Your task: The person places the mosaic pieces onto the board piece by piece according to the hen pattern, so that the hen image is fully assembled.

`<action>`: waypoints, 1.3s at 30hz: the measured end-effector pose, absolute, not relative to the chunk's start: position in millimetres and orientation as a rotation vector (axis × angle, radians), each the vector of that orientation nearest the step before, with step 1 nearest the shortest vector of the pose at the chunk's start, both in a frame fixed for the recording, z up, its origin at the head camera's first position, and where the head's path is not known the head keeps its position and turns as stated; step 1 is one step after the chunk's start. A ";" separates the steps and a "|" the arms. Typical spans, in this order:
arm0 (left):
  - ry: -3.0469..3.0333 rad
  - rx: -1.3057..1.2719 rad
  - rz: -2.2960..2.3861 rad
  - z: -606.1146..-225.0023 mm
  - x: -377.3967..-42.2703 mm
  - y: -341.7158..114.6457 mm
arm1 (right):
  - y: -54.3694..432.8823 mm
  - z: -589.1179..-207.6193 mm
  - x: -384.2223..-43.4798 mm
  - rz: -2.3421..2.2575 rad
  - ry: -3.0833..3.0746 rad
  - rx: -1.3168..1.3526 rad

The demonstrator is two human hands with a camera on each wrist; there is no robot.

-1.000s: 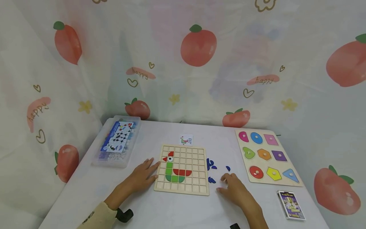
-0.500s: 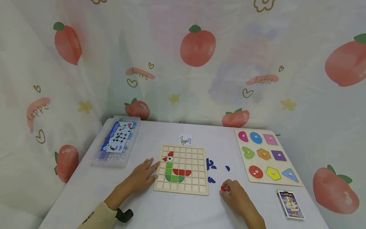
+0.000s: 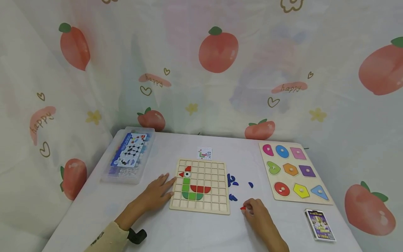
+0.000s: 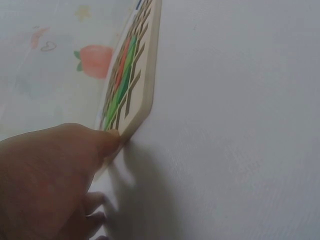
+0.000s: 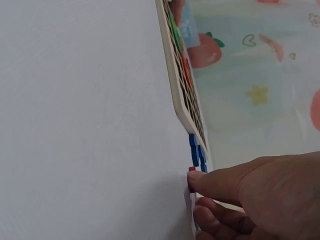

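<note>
A wooden grid board (image 3: 214, 204) lies mid-table, with red, green and white eye pieces set in it in the shape of a bird. Against its left edge rests my left hand (image 3: 155, 192), thumb and fingertips touching the rim and fingers fairly straight. To the right of the board, my right hand (image 3: 259, 213) pinches a small red puzzle piece (image 3: 243, 208) between thumb and fingers, low over the cloth; the fingers hide much of its shape. Several dark blue pieces (image 3: 233, 198) lie between that hand and the board, and one blue half-round piece (image 3: 251, 184) sits apart.
Behind the board is a small pattern card (image 3: 204, 153) showing a bird. A clear plastic case (image 3: 132, 155) stands at the back left. On the right are a shape-knob puzzle board (image 3: 296, 173) and a card box (image 3: 320, 225).
My right hand has drawn slightly nearer the table's front and now pinches a red piece, which did not show a second ago. My left hand has stayed at the board.
</note>
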State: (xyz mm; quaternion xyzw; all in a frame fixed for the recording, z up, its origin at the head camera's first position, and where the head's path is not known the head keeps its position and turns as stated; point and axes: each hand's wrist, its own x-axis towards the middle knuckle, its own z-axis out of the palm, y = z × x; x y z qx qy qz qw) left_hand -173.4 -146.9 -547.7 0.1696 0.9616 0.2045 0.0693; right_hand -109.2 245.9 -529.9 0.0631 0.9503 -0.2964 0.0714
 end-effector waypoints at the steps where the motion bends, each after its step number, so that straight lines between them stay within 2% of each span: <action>1: 2.896 0.514 0.619 -547.4 -173.4 -146.8 | 245.1 -529.9 -108.9 -0.899 2.857 0.172; 18: 2.892 0.512 0.622 -547.0 -172.4 -148.0 | 229.3 -526.0 -113.5 -0.954 2.894 -0.026; 30: 2.906 0.524 0.615 -547.9 -173.7 -149.2 | 150.6 -517.4 -119.7 -1.031 2.874 -0.361; 39: 2.895 0.520 0.611 -549.5 -174.5 -148.4 | 102.5 -522.0 -125.1 -0.963 2.862 -0.471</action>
